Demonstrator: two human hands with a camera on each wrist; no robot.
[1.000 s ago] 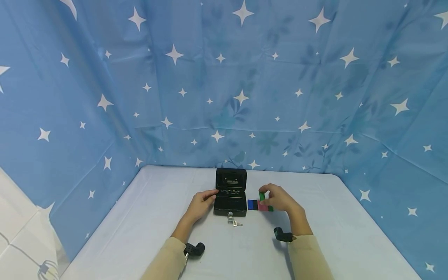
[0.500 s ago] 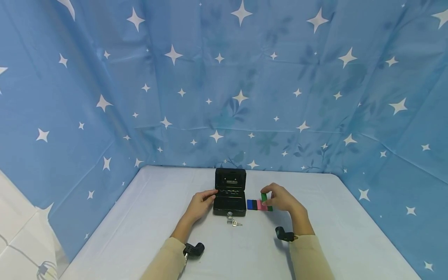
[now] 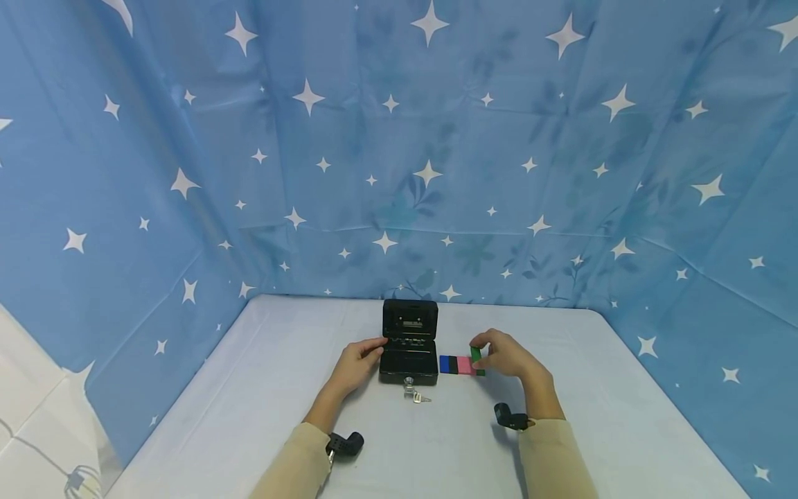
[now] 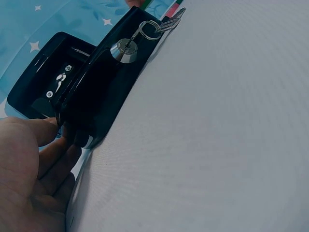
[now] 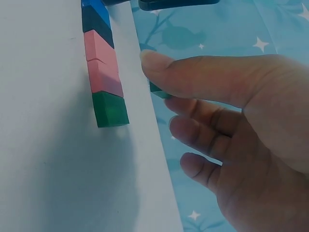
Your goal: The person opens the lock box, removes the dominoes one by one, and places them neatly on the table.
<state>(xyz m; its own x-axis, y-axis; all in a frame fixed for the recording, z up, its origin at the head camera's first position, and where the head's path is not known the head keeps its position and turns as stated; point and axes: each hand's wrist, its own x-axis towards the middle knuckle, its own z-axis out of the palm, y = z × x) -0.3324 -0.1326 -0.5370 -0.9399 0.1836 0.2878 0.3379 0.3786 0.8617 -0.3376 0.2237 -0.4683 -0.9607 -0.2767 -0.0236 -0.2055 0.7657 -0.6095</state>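
Observation:
A black cash box (image 3: 408,379) stands on the table with its lid (image 3: 410,319) raised. My left hand (image 3: 357,364) grips the left side wall of the box between thumb and fingers. Keys on a ring (image 3: 420,398) hang from the front lock (image 4: 124,51). Right of the box, my right hand (image 3: 506,355) pinches a green block (image 3: 476,353), mostly hidden behind the thumb in the right wrist view. Below it lies a row of blocks: a blue block (image 3: 444,364), a black block (image 5: 96,20), two pink blocks (image 5: 104,77) and a green block (image 5: 110,110) at the end.
A white table (image 3: 436,450) carries everything. A blue curtain with white stars (image 3: 399,173) hangs behind the table and along both sides. Each wrist wears a small black camera (image 3: 512,418). A cable (image 3: 81,478) lies at the lower left.
My right hand has shifted slightly right along the row with the green block, to above its green end. The left hand stays on the box.

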